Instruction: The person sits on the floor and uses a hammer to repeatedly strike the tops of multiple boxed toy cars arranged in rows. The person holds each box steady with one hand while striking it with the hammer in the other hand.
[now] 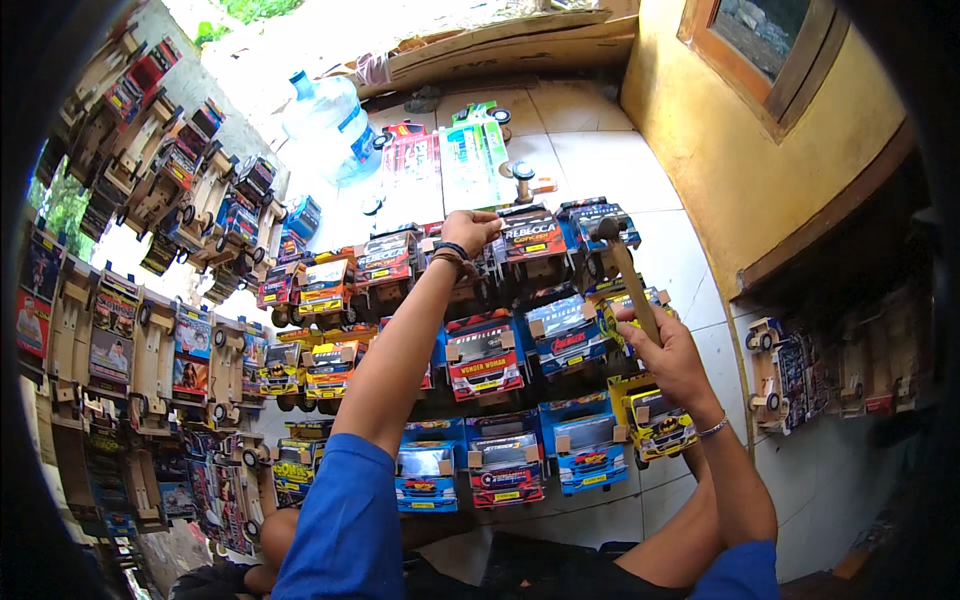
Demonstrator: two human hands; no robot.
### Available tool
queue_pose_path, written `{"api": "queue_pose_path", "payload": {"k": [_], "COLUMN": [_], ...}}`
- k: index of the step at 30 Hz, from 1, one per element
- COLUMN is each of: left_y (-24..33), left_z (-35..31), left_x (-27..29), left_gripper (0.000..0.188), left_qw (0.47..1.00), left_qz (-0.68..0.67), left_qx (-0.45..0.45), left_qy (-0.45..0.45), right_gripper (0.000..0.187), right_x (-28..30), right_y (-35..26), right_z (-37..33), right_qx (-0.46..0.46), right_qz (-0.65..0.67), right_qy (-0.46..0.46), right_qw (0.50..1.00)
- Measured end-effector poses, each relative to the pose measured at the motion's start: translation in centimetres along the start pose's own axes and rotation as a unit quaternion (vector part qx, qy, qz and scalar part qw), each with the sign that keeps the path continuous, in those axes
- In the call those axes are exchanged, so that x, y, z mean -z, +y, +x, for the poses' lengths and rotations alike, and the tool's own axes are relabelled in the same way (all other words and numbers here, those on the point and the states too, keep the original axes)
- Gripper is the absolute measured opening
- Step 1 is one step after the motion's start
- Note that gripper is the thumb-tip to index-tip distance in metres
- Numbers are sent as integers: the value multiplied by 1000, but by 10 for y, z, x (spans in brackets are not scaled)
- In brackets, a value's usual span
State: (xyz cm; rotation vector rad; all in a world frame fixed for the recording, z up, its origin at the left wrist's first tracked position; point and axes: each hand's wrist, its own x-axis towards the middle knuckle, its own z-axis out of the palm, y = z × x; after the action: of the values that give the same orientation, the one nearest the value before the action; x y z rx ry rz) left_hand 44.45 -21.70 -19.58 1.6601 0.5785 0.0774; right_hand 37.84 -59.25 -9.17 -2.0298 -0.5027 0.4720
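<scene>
My right hand [665, 350] is wrapped round the wooden handle of a hammer [630, 278]. The hammer's head is raised over the dark blue toy truck [598, 225] at the right end of the far row. My left hand [470, 232] reaches forward to that row, its fingertips pinched beside a red and black toy truck [533, 240]. Whatever is between those fingertips is too small to make out. Nearer me, a red toy truck [483, 360], a blue toy truck [568, 335] and a yellow and black toy truck [657, 422] stand in rows, facing me.
Many more toy trucks [110, 345] are stacked on their sides at the left. A large clear water bottle [335, 125] stands at the back, near a green toy truck [475, 150] lying on the tiles. A yellow wall [760, 170] rises at the right, with dark truck bodies [795, 375] below.
</scene>
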Motion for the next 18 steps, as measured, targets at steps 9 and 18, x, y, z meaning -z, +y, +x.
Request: {"api": "queue_pose_path", "payload": {"k": [9,18], "left_y": [-8,-14], "left_z": [6,8], "left_x": [-5,-5], "left_gripper": [27,28], "left_qw": [999,998], "left_qz": [33,46], "left_qx": [-16,-37], "left_qy": [20,18], "right_gripper": [36,41], "right_x": [-19,-50], "right_y": [-17,-6], "right_z": [38,96], "right_qx": [33,84], "right_qz": [-5,-134], "right_qy": [-10,-10], "right_qw": [999,987]}}
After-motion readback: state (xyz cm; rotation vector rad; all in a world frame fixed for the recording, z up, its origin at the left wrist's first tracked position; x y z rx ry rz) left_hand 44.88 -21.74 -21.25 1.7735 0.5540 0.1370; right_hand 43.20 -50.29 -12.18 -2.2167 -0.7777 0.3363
